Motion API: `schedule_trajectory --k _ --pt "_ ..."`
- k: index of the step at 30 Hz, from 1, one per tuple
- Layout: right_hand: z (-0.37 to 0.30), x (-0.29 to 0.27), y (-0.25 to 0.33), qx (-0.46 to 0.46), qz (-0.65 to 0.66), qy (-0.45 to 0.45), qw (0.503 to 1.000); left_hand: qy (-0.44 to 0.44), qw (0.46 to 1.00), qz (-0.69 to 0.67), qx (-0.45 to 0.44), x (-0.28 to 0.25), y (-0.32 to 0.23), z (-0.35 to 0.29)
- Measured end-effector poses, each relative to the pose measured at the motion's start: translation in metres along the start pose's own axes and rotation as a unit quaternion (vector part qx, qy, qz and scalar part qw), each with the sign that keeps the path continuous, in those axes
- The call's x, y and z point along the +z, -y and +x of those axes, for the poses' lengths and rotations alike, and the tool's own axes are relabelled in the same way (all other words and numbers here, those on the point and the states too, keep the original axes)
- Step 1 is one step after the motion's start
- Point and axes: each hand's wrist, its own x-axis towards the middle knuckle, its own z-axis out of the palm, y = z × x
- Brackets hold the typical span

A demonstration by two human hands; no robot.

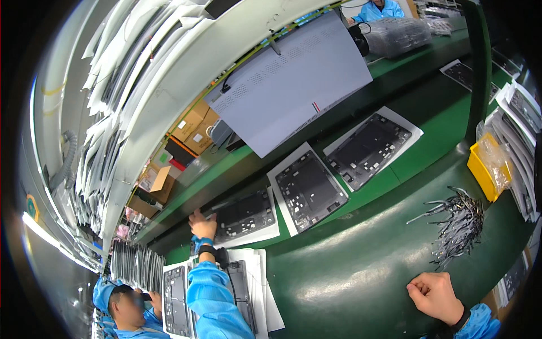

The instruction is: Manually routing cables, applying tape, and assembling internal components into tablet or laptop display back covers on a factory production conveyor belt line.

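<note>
At the left end of the row, my left hand (203, 226) has its fingers curled at the left edge of a black tablet-like panel (245, 217). The panel lies on a white sheet and carries small pale patches. Low on the right, my right hand (436, 298) is closed over the green work surface (344, 288), thumb against the bent fingers. Whatever it may hold is hidden. Just above that hand lies a heap of short dark cables (458, 226). Two similar panels, a middle one (311, 191) and a right one (370, 148), rest on white sheets farther along.
A large grey metal casing (293, 85) hangs over the green belt (395, 169). A yellow bin (486, 169) with clear bags stands right, beside stacked sheets (522, 152). More panels (176, 299) lie under my left arm. A co-worker in blue (132, 311) is at lower left.
</note>
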Motion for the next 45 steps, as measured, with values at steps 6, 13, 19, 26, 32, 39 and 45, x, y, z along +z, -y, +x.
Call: schedule_trajectory --k 6,13,19,26,32,39,45 --pt "0.003 -0.013 -0.002 -0.017 -0.029 0.030 0.999 0.447 0.882 -0.152 0.016 -0.052 -0.192 -0.037" --pt "0.005 -0.031 0.010 -0.059 0.020 0.058 0.996 0.550 0.767 -0.312 -0.109 -0.040 -0.194 -0.068" --pt "0.044 -0.118 0.010 -0.136 -0.205 -0.127 0.961 0.497 0.798 -0.316 -0.124 -0.028 -0.204 -0.074" --pt "0.116 -0.223 -0.019 -0.019 -0.115 -0.148 0.982 0.403 0.767 -0.433 -0.248 -0.033 -0.232 -0.093" --pt "0.127 -0.209 -0.019 0.038 -0.193 -0.002 0.980 0.438 0.666 -0.517 -0.311 -0.010 -0.199 -0.077" --pt "0.127 -0.177 -0.041 -0.037 -0.271 0.023 0.962 0.508 0.742 -0.362 -0.243 -0.018 -0.217 -0.073" --pt "0.132 -0.179 -0.058 -0.073 -0.326 -0.037 0.942 0.516 0.720 -0.438 -0.153 -0.005 -0.199 -0.080"
